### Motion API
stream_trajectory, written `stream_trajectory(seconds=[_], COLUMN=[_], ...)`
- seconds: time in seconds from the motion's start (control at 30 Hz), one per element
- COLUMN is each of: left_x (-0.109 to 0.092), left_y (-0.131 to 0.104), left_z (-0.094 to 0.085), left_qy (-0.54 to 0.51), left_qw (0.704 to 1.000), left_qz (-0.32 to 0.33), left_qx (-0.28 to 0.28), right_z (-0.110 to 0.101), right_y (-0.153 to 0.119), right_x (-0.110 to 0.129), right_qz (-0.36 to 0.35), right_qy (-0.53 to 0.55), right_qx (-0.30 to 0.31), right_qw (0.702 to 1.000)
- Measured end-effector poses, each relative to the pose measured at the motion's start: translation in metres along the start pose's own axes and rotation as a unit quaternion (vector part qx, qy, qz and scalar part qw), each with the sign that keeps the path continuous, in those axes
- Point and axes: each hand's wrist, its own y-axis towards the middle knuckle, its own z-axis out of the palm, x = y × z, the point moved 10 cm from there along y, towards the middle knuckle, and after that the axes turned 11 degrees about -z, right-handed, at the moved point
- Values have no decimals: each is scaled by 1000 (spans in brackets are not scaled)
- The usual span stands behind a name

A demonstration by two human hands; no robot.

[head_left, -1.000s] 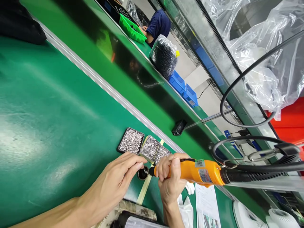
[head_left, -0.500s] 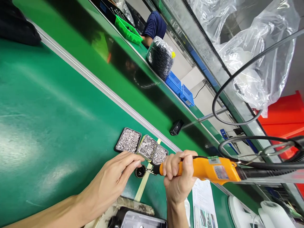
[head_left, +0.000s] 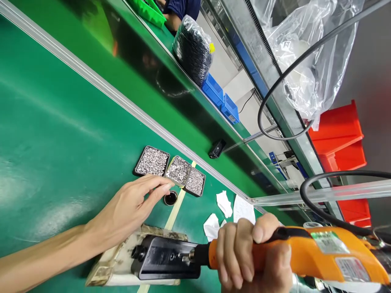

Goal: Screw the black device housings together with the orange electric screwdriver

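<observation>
My right hand [head_left: 253, 256] is wrapped round an orange electric screwdriver [head_left: 308, 254]. Its metal tip lies over a black plastic housing [head_left: 171, 252], near a round hole; whether it touches cannot be told. The housing rests on a worn, pale block [head_left: 106, 266]. My left hand [head_left: 143, 199] has thumb and forefinger pinched together beside a small round pot [head_left: 170, 198] with dark contents. What the fingertips hold, if anything, is hidden. Just beyond them stand a tray of small metal parts [head_left: 152, 160], a tray of washer-like pieces [head_left: 179, 170] and a smaller parts tray [head_left: 195, 181].
White crumpled cloths [head_left: 224, 203] and a paper sheet [head_left: 244, 209] lie right of the trays. A metal rail [head_left: 122, 97] borders the green table [head_left: 61, 134]. Black cable [head_left: 305, 195] loops at right. Across the divider are blue bins [head_left: 214, 89] and another person's arm [head_left: 172, 21].
The screwdriver in my right hand has come from beside the round pot, nearer and down over the black housing. My left hand stays pinched by the pot. The view has shifted.
</observation>
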Motion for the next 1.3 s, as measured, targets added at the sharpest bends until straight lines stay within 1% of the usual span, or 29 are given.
stream_trajectory(seconds=[0.13,0.23,0.37,0.5,0.67,0.73,0.77,0.83,0.87,0.9,0.97,1.03,1.1,1.17,1.3], left_x=[-2,-4,-7,-8,-16,-20,-22,-29,-33,-37,-41,-37,-28,-19,-6], left_y=[-2,-2,0,-1,-2,-2,-4,-13,-21,-31,-54,-73,-85,-88,-87], left_z=[2,2,2,2,-1,-4,-3,6,13,21,36,49,59,64,66], left_qy=[2,2,3,0,8,11,16,50,79,114,182,225,245,256,276], left_qw=[1000,1000,1000,1000,999,1000,1000,995,989,979,954,932,920,919,925], left_qz=[5,10,11,11,34,23,14,18,39,69,146,209,241,239,199], left_qx=[7,9,7,11,3,5,21,83,121,154,187,192,186,182,169], right_z=[6,3,4,-2,3,3,3,2,0,-2,-11,-23,-38,-46,-55], right_y=[-13,-18,-21,-23,-28,-30,-31,-32,-33,-34,-38,-45,-54,-63,-72], right_x=[-3,-3,-8,-15,-23,-27,-29,-31,-31,-30,-31,-36,-41,-46,-60], right_qz=[-14,-32,-36,-27,-1,14,18,8,0,-9,-12,12,40,61,72], right_qy=[8,-12,-21,-27,53,55,49,29,19,14,-1,-37,-81,-104,-132], right_qx=[51,59,74,53,114,128,139,148,149,150,141,120,88,75,59], right_qw=[999,998,996,998,992,990,989,988,989,989,990,992,992,990,987])
